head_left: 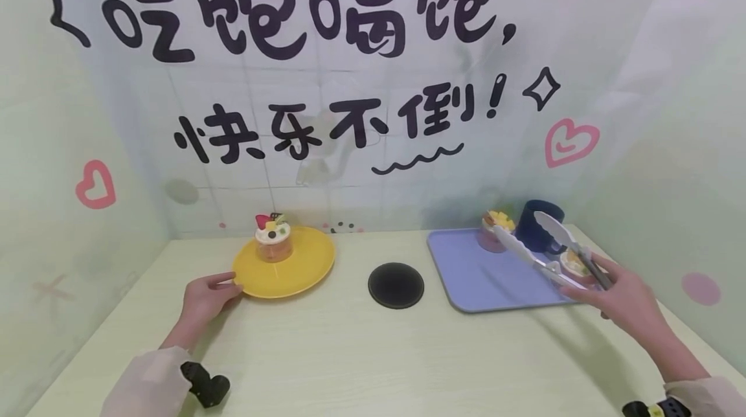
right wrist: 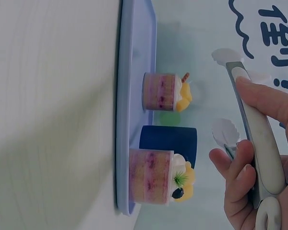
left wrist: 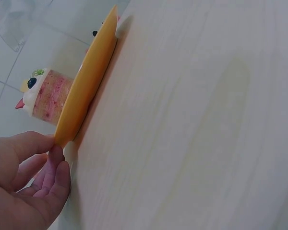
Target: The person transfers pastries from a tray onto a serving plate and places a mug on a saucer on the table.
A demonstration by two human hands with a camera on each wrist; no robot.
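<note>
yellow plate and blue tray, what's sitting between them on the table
A round black disc lies flat on the table between the yellow plate and the blue tray, touching neither; the head view shows it.

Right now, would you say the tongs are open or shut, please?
The tongs are open: their tips stand apart in the head view.

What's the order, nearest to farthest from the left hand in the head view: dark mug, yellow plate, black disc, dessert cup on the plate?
1. Yellow plate: pinched by the left hand.
2. Dessert cup: toward the plate's back.
3. Black disc: right of the plate.
4. Dark mug: far right, toward the back.
</note>
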